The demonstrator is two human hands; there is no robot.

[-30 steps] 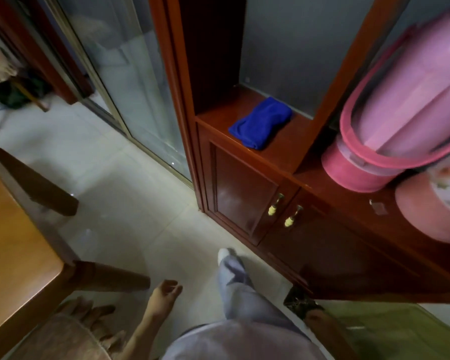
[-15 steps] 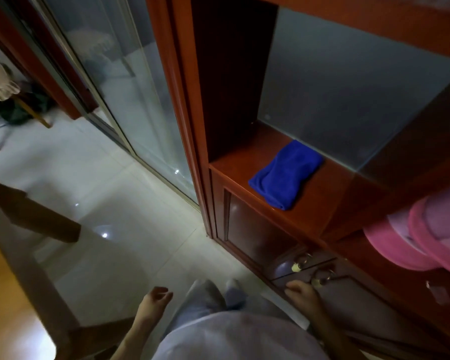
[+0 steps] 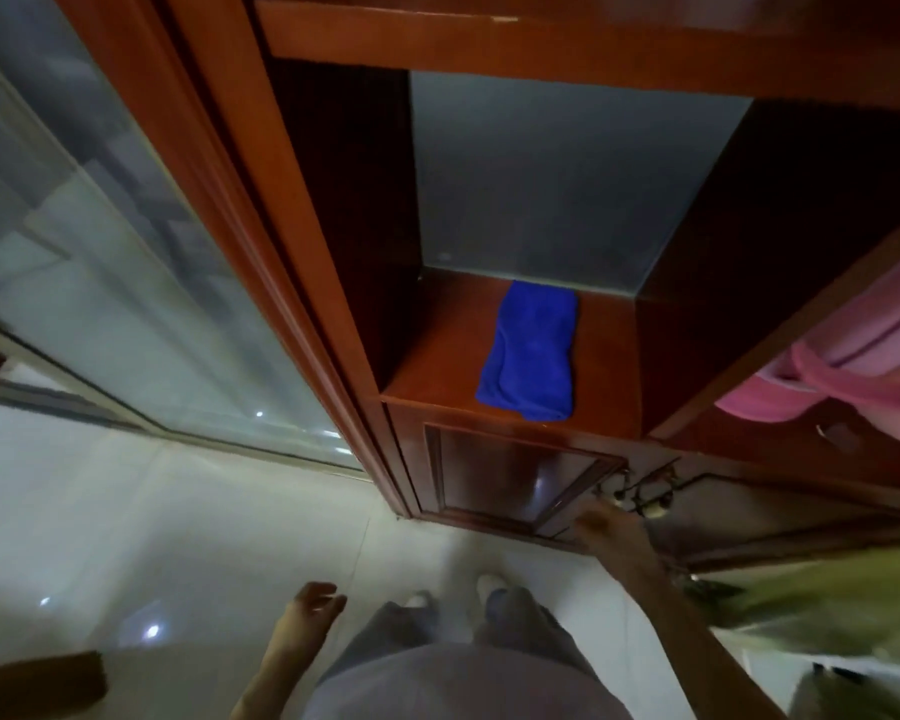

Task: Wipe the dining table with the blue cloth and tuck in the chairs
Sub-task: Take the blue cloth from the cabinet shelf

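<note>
Since half a second ago the right hand (image 3: 611,527) has risen to just before the cabinet door knobs (image 3: 640,504); it is motion-blurred, so finger state cannot be told. The blue cloth (image 3: 528,356) lies folded, untouched, on the open cabinet shelf (image 3: 437,376), right of centre, near end at the front edge, far end by the back panel. The left hand (image 3: 310,613) hangs low over the floor (image 3: 178,511), fingers loosely curled, holding nothing; a pink basin (image 3: 853,387) is in the adjacent right compartment.
</note>
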